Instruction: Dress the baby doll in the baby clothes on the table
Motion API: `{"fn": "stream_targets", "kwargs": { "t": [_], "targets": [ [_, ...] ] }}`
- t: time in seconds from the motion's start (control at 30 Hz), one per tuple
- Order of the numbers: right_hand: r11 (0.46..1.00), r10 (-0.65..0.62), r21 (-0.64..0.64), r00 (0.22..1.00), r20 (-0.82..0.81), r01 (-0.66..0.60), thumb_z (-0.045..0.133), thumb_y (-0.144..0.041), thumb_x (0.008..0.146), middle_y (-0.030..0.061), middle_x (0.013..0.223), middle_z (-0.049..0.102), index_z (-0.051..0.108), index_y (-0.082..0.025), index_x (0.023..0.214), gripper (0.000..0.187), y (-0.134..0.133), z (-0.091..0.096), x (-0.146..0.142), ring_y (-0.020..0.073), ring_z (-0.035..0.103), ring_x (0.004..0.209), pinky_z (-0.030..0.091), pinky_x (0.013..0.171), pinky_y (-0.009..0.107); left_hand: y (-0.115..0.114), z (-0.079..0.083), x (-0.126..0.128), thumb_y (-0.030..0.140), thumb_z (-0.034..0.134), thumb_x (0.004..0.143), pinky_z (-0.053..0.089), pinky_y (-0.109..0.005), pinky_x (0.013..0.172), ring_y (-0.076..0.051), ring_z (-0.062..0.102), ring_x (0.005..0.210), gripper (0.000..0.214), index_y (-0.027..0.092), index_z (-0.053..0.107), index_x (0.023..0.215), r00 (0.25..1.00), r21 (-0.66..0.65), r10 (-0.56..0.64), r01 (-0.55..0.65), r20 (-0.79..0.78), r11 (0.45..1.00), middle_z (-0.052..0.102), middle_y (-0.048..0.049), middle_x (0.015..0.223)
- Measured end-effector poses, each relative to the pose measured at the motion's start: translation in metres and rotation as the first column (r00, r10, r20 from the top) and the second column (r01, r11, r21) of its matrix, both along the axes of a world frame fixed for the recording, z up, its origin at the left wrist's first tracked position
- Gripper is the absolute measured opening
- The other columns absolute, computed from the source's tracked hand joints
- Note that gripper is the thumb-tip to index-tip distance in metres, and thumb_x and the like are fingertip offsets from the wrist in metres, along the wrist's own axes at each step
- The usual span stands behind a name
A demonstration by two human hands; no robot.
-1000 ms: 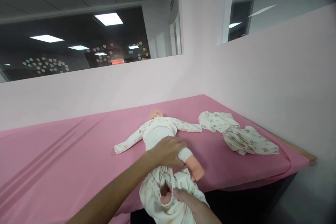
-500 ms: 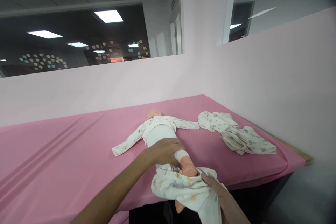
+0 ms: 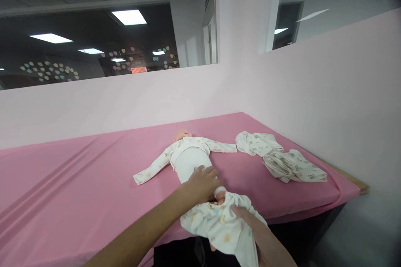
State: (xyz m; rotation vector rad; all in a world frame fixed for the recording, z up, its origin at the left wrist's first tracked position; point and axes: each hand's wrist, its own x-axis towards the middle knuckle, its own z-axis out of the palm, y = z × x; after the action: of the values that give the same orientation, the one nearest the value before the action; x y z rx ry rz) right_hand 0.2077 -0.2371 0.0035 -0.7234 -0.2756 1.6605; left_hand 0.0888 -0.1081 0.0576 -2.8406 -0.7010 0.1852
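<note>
Farther into the printed trousers [image 3: 224, 223] than half a second ago, the doll's near foot [image 3: 221, 197] has slipped past the waistband, leaving only its upper part visible. The person's left hand [image 3: 203, 183] grasps that leg by its white legging, while the right hand [image 3: 255, 227] pinches the trousers' waistband, thumb on top (the other fingers are hidden by cloth). The doll [image 3: 191, 159] lies on its back on the pink-covered tabletop [image 3: 94, 183], sleeves spread wide, legs toward the near edge. Two patterned cloths [image 3: 293, 166] sit crumpled just beyond one sleeve.
</note>
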Motion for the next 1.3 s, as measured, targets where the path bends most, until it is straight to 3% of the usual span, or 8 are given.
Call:
{"fn": "stream_targets", "kwargs": {
  "t": [0.23, 0.4, 0.53, 0.57, 0.7, 0.83, 1.1, 1.3],
  "targets": [
    [0.996, 0.075, -0.048, 0.994, 0.082, -0.071, 0.078, -0.036, 0.063, 0.0063, 0.074, 0.070, 0.067, -0.018, 0.081, 0.028, -0.002, 0.020, -0.002, 0.0290, 0.067, 0.086, 0.052, 0.080, 0.040, -0.007, 0.007, 0.010, 0.018, 0.057, 0.079, 0.043, -0.041, 0.089, -0.028, 0.050, 0.113, 0.030, 0.020, 0.062, 0.109, 0.998, -0.021, 0.048, -0.049, -0.049, 0.999, 0.056, -0.0115, 0.118],
    [0.995, 0.035, -0.097, 0.996, 0.082, -0.027, 0.079, -0.036, 0.064, 0.0061, 0.078, 0.071, 0.066, -0.016, 0.093, 0.038, 0.003, 0.022, 0.000, 0.0267, 0.068, 0.084, 0.052, 0.076, 0.036, -0.010, 0.018, -0.001, 0.011, 0.056, 0.072, 0.043, -0.037, 0.091, -0.023, 0.052, 0.111, 0.035, 0.023, 0.062, 0.104, 0.984, -0.313, 0.062, -0.007, 0.166, 0.950, 0.058, -0.0047, 0.116],
    [0.989, 0.034, -0.143, 0.999, 0.034, -0.029, 0.078, -0.037, 0.068, 0.0047, 0.073, 0.071, 0.066, -0.016, 0.095, 0.037, 0.007, 0.025, -0.003, 0.0262, 0.068, 0.082, 0.053, 0.075, 0.035, -0.051, 0.020, -0.012, 0.020, 0.030, 0.091, 0.048, -0.030, 0.084, -0.017, 0.059, 0.098, 0.033, 0.023, 0.057, 0.109, 0.785, -0.569, 0.427, -0.117, 0.449, 0.814, 0.063, -0.0026, 0.110],
    [0.990, 0.036, -0.139, 0.999, 0.012, -0.034, 0.077, -0.038, 0.069, 0.0044, 0.074, 0.071, 0.066, -0.016, 0.096, 0.037, 0.007, 0.027, -0.003, 0.0259, 0.069, 0.083, 0.053, 0.076, 0.035, -0.065, 0.015, -0.013, 0.024, 0.027, 0.093, 0.049, -0.031, 0.082, -0.018, 0.059, 0.099, 0.035, 0.023, 0.054, 0.115, 0.714, -0.563, 0.494, -0.169, 0.496, 0.809, 0.063, -0.0038, 0.111],
    [0.995, 0.070, -0.070, 0.997, -0.039, -0.073, 0.073, -0.041, 0.075, 0.0027, 0.079, 0.072, 0.066, -0.019, 0.101, 0.035, 0.005, 0.027, -0.002, 0.0235, 0.068, 0.089, 0.052, 0.079, 0.032, -0.110, -0.016, -0.007, 0.044, 0.053, 0.085, 0.040, -0.048, 0.101, -0.032, 0.041, 0.129, 0.065, 0.023, 0.033, 0.143, 0.736, -0.395, 0.426, -0.232, 0.526, 0.889, 0.046, -0.0127, 0.142],
    [0.996, 0.082, -0.037, 0.996, -0.045, -0.084, 0.071, -0.043, 0.076, 0.0025, 0.080, 0.072, 0.066, -0.019, 0.104, 0.037, 0.004, 0.023, 0.000, 0.0236, 0.068, 0.091, 0.052, 0.081, 0.032, -0.118, -0.037, 0.006, 0.041, 0.057, 0.082, 0.030, -0.055, 0.110, -0.035, 0.035, 0.135, 0.071, 0.017, 0.032, 0.145, 0.735, -0.359, 0.448, -0.292, 0.508, 0.886, 0.040, -0.0146, 0.147],
    [0.999, 0.042, -0.024, 0.998, 0.039, -0.041, 0.072, -0.038, 0.076, 0.0018, 0.077, 0.070, 0.067, -0.019, 0.093, 0.026, 0.003, 0.022, 0.000, 0.0228, 0.067, 0.091, 0.054, 0.080, 0.031, -0.111, -0.017, 0.025, 0.013, 0.050, 0.078, 0.048, -0.047, 0.087, -0.031, 0.058, 0.103, 0.038, 0.015, 0.058, 0.115, 0.773, -0.271, 0.555, -0.488, 0.307, 0.830, 0.060, -0.0134, 0.114],
    [1.000, 0.022, 0.010, 1.000, -0.011, -0.022, 0.075, -0.031, 0.074, 0.0007, 0.082, 0.070, 0.067, -0.020, 0.098, 0.028, 0.001, 0.026, -0.002, 0.0221, 0.067, 0.092, 0.054, 0.081, 0.031, -0.105, -0.002, 0.011, 0.009, 0.040, 0.085, 0.045, -0.033, 0.066, -0.024, 0.061, 0.086, 0.021, 0.017, 0.058, 0.093, 0.882, -0.266, 0.402, -0.337, 0.246, 0.903, 0.063, -0.0078, 0.099]
  ]
}}
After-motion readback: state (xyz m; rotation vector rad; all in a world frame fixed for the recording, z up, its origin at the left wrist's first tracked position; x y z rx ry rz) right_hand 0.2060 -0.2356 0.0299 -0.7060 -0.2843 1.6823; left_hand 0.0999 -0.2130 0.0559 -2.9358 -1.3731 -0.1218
